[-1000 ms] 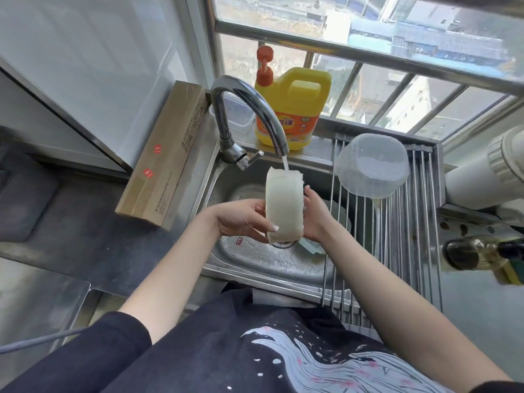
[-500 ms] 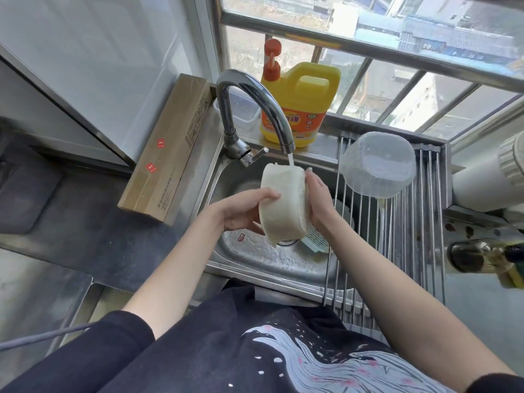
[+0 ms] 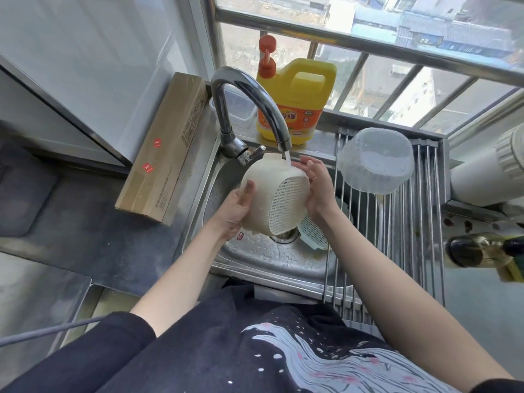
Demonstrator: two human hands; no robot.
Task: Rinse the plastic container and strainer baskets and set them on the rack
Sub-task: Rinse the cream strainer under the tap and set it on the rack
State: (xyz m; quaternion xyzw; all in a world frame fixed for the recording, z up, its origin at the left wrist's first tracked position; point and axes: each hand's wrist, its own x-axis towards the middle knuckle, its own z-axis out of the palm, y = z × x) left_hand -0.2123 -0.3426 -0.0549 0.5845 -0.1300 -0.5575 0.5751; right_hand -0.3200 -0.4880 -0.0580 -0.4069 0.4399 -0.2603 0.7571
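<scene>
Head view: both hands' grip clasps the strainer basket (image 3: pixel 272 194) under tap water; plastic container (image 3: pixel 375 160) upturned on rack (image 3: pixel 419 236)

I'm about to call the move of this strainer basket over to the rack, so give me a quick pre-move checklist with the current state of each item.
1. Basket held by both hands: ok. The left hand and right hand cup the white strainer basket from either side.
2. Basket under running water: ok. The stream from the faucet lands on its upper edge.
3. Rinse complete: cannot tell; no residue is visible, but the inside is hidden.
4. Free space on the rack: ok. The clear plastic container sits upside down at the far end; the near bars are bare.
5. Other basket: not ok. A second strainer basket lies in the sink.
6. Tap off: not ok.
</scene>
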